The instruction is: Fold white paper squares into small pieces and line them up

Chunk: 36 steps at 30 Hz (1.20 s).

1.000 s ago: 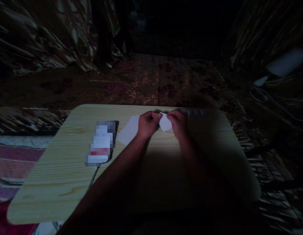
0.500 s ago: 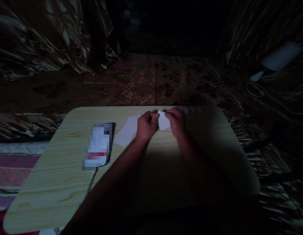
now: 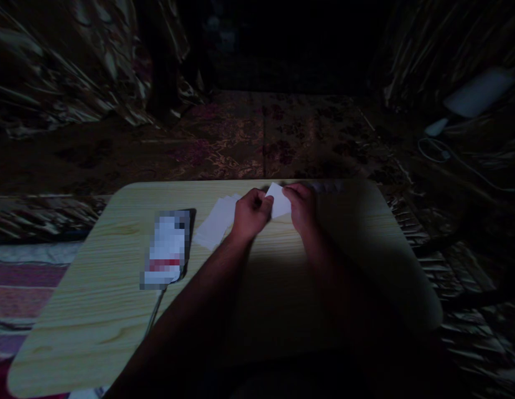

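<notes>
A small white paper piece [image 3: 279, 203] is held over the far part of a light wooden table [image 3: 103, 310]. My left hand [image 3: 251, 215] pinches its left side and my right hand [image 3: 301, 209] pinches its right side, fingers closed on it. Just left of my left hand, a small stack of white paper sheets [image 3: 215, 223] lies fanned on the table. The room is dark and details of the paper are hard to make out.
A phone [image 3: 168, 249] lies on the table's left part with a cable [image 3: 155, 310] running toward the near edge. Patterned carpet [image 3: 249, 138] lies beyond the table. A white device and cable [image 3: 469, 105] sit at the far right.
The paper piece has turned and risen slightly between my fingers. The view has shifted a little; the phone and stack stay where they were.
</notes>
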Each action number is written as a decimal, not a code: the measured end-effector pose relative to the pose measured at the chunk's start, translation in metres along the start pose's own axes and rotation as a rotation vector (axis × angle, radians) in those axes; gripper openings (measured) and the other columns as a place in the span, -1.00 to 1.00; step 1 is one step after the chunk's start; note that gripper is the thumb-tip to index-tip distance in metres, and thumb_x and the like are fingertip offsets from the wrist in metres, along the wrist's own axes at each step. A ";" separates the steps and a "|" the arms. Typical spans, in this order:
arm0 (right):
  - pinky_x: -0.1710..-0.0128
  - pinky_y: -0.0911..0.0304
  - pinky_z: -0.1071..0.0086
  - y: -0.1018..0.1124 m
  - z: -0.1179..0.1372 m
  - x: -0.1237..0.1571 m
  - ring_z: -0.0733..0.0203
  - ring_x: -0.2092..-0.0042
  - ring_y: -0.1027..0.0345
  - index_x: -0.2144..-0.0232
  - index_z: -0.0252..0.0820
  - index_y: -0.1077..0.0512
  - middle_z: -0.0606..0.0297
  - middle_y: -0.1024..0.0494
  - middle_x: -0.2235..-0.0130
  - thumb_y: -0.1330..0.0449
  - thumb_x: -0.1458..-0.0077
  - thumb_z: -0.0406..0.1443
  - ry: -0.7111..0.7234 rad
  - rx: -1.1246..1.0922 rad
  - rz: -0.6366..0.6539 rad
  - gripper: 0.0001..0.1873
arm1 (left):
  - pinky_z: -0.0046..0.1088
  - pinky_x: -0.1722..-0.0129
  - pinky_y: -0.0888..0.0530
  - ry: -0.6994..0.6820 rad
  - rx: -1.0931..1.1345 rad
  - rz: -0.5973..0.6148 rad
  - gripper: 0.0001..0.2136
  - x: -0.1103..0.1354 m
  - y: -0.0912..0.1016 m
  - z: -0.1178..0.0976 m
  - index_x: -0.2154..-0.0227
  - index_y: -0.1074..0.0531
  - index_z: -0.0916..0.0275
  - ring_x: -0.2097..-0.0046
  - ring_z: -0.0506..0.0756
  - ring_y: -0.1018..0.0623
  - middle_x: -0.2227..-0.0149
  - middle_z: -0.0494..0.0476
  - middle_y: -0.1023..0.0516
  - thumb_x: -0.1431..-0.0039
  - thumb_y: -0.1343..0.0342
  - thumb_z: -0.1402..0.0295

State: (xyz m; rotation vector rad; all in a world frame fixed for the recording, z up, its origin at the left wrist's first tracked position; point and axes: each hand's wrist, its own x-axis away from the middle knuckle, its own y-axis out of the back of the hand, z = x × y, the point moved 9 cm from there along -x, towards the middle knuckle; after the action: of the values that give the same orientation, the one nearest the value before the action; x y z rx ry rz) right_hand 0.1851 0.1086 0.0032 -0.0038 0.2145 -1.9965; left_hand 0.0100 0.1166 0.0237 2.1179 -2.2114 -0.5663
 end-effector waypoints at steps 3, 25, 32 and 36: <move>0.47 -0.16 0.41 -0.005 0.001 0.001 0.33 0.49 -0.21 0.46 -0.18 -0.48 0.42 -0.42 0.55 -0.29 0.06 -0.15 0.008 0.016 0.042 -0.79 | -0.49 0.48 -0.29 0.026 0.073 -0.064 -0.81 -0.001 0.006 0.003 0.46 -0.44 0.23 0.48 0.00 -0.36 0.53 -0.01 -0.44 -0.10 -0.20 0.20; 0.45 -0.15 0.41 -0.023 0.003 0.010 0.33 0.48 -0.22 0.37 -0.19 -0.49 0.42 -0.44 0.52 -0.25 0.05 -0.16 0.029 0.152 0.160 -0.77 | -0.51 0.48 -0.36 0.128 0.148 -0.170 -0.84 -0.007 0.017 0.013 0.44 -0.48 0.25 0.47 0.00 -0.43 0.47 0.03 -0.52 -0.04 -0.19 0.25; 0.45 -0.14 0.41 -0.016 0.007 0.010 0.33 0.49 -0.19 0.46 -0.18 -0.48 0.44 -0.38 0.57 -0.21 0.04 -0.22 0.077 0.192 0.123 -0.85 | -0.51 0.48 -0.36 0.108 0.146 -0.107 -0.85 -0.006 0.011 0.009 0.45 -0.49 0.26 0.47 -0.01 -0.43 0.47 0.04 -0.54 -0.03 -0.20 0.27; 0.45 -0.15 0.41 -0.016 0.009 0.010 0.33 0.49 -0.19 0.45 -0.18 -0.49 0.43 -0.39 0.56 -0.20 0.03 -0.21 0.070 0.196 0.121 -0.84 | -0.51 0.47 -0.36 0.086 0.133 -0.089 -0.86 -0.006 0.011 0.005 0.47 -0.50 0.26 0.47 -0.01 -0.42 0.47 0.05 -0.54 -0.03 -0.20 0.28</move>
State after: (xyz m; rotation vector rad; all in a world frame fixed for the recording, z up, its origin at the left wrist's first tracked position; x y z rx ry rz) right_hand 0.1675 0.1047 0.0138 0.2002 0.0617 -1.8908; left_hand -0.0012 0.1239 0.0234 2.2672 -2.1745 -0.3327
